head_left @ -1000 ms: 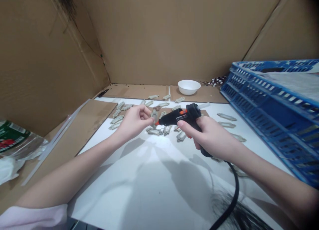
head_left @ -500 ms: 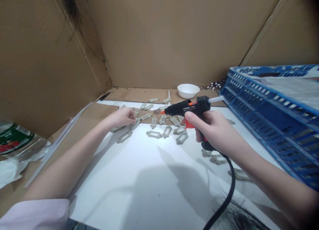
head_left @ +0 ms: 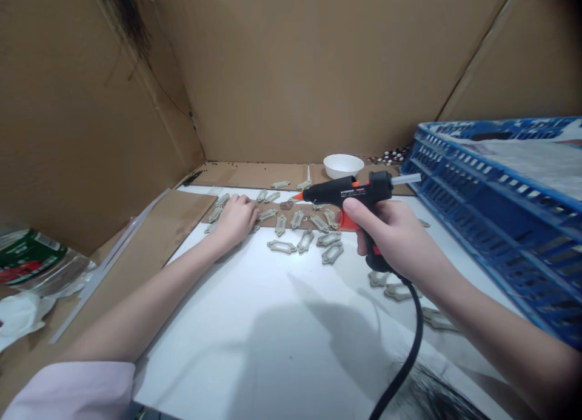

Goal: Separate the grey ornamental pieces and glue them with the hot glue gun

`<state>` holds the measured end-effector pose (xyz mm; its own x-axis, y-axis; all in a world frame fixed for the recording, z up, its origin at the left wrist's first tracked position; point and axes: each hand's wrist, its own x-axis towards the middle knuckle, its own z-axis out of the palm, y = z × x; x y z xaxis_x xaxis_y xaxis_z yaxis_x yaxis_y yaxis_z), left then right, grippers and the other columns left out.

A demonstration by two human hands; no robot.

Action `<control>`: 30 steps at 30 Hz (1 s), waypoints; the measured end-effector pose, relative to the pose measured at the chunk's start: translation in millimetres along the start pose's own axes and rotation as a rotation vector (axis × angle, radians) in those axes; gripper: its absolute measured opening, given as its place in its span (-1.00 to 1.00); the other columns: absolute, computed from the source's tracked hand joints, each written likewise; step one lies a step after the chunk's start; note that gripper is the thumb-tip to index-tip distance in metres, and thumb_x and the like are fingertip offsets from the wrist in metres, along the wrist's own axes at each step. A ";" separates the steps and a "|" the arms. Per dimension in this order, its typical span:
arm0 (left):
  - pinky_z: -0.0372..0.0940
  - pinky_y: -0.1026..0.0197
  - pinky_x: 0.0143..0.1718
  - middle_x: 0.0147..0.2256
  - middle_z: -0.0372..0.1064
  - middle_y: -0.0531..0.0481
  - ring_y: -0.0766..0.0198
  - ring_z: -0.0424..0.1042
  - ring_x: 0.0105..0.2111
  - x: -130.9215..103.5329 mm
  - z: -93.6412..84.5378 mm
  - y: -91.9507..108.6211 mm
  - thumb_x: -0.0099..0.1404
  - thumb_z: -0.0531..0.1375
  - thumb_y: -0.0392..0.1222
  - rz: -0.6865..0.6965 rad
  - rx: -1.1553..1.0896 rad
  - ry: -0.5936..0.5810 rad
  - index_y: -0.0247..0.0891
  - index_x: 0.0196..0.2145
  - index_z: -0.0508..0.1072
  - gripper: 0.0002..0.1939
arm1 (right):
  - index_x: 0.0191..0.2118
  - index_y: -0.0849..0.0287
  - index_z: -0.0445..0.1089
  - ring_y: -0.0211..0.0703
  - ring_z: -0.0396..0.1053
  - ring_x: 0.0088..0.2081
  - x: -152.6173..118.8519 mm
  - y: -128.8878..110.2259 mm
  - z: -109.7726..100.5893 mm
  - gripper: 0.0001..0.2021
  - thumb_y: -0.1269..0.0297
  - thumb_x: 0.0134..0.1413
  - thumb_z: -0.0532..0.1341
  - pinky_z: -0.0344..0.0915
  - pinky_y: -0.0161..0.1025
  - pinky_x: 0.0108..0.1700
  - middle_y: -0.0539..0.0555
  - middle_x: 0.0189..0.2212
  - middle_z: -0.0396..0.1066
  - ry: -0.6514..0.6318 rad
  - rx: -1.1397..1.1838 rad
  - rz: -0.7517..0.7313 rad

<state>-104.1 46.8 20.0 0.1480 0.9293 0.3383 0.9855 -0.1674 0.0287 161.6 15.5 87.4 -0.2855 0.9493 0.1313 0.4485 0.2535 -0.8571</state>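
My right hand is wrapped round a black glue gun with an orange tip, a red trigger and a white glue stick out of its back. The tip points left, over several small greenish-grey frame-shaped pieces on a brown strip and a white board. My left hand is low over the left end of the strip, back upward, its fingers curled down among the pieces. Whatever lies under those fingers is hidden. A small brownish lump is on the strip just below the gun's tip.
A white bowl stands at the back, with small white and dark bits beside it. A blue plastic crate fills the right side. Cardboard walls enclose the back and left. A clear plastic container lies far left; a black cable hangs from the gun.
My left hand has shifted slightly right and flattened over the pieces, covering some near the strip's left part. The glue gun has moved a little right and up from the strip.
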 end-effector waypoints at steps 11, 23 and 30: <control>0.15 0.16 -0.24 -0.38 0.38 -0.12 0.16 0.29 -0.31 2.7 3.1 9.6 0.14 0.04 -0.14 -0.105 -0.242 0.047 -0.29 -0.42 0.42 -0.78 | -0.58 0.20 0.21 -0.32 0.14 -0.73 0.5 3.9 2.1 -0.58 -0.06 0.02 -0.03 0.02 -0.34 -0.66 -0.03 -0.76 0.22 -0.023 -0.096 -0.063; 0.18 0.34 -0.54 -0.65 0.33 0.08 0.34 0.33 -0.59 -9.1 -78.1 60.1 0.00 0.18 -0.12 -0.433 -1.046 0.018 -0.27 -0.45 0.30 -0.81 | -0.39 0.27 0.33 -0.25 0.15 -0.62 -2.1 22.6 9.4 -0.77 0.25 0.04 0.01 -0.04 -0.24 -0.50 0.02 -0.70 0.24 0.353 -0.765 -1.112; 0.20 0.32 -0.52 -0.65 0.33 0.11 0.34 0.31 -0.60 -20.1 -86.8 74.9 0.07 0.14 -0.13 -0.360 -0.990 0.057 -0.24 -0.36 0.28 -0.82 | -0.39 0.28 0.33 -0.26 0.10 -0.64 -4.1 21.4 9.3 -0.73 0.34 0.10 -0.08 -0.07 -0.24 -0.51 0.05 -0.71 0.25 0.386 -0.857 -1.173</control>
<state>-40.6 -13.0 97.0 -0.1691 0.9651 0.1999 0.4590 -0.1024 0.8825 164.5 15.3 63.8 -0.6504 0.0908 0.7541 0.5149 0.7826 0.3499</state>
